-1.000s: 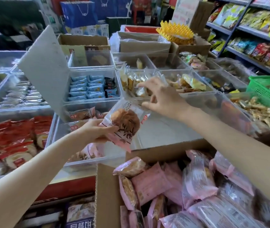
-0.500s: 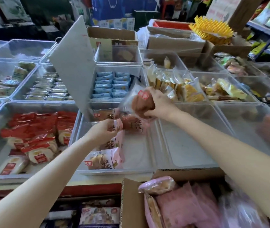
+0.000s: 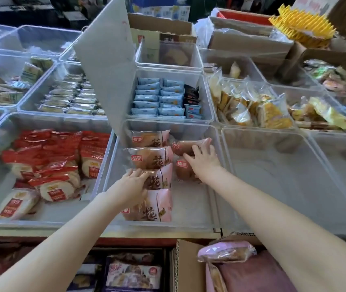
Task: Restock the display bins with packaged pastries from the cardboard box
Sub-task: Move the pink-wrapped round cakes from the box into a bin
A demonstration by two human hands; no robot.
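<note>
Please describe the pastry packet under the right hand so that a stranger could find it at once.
Find the clear bin in the front middle, beside the bin of red packets. A column of four pink pastry packets lies along its left side; the right hand rests on a second, shorter column. The packet lies beneath the palm, the nearer of two there.

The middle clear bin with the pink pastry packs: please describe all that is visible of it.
The bin is clear plastic, rectangular and open-topped. A column of four pink packs fills its left side; two more lie at the back. The front right floor is bare. The left hand rests on the column and the right hand on the rear packs.
</note>
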